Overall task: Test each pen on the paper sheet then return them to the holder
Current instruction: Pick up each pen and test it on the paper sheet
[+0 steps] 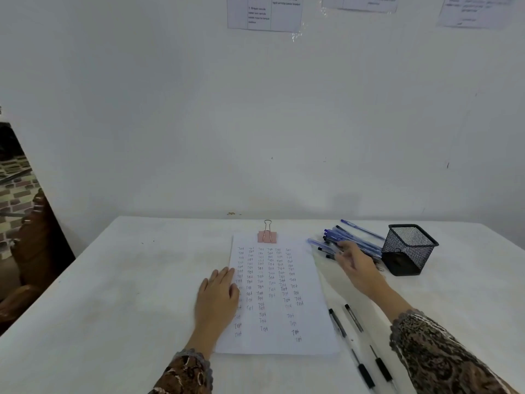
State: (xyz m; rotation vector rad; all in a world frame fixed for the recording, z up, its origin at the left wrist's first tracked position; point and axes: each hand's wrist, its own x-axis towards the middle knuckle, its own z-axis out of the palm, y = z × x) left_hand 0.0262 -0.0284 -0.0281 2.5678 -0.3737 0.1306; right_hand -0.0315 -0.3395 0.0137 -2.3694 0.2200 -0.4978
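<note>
A white paper sheet (279, 297) lies mid-table, filled with rows of the handwritten word "Test" and held at its top by a pink binder clip (267, 236). My left hand (217, 294) rests flat on the sheet's left edge, fingers straight. My right hand (356, 267) reaches into a pile of blue pens (355, 240) lying right of the sheet, its fingertips on them; whether it holds one is unclear. A black mesh holder (409, 248) stands just right of the pile. Two black-capped pens (356, 345) lie apart, near the sheet's lower right corner.
The white table (127, 294) meets a white wall at the back. Printed notices (264, 12) hang high on that wall. A dark wooden chair (31, 251) stands off the table's left side. My patterned sleeves cover both forearms.
</note>
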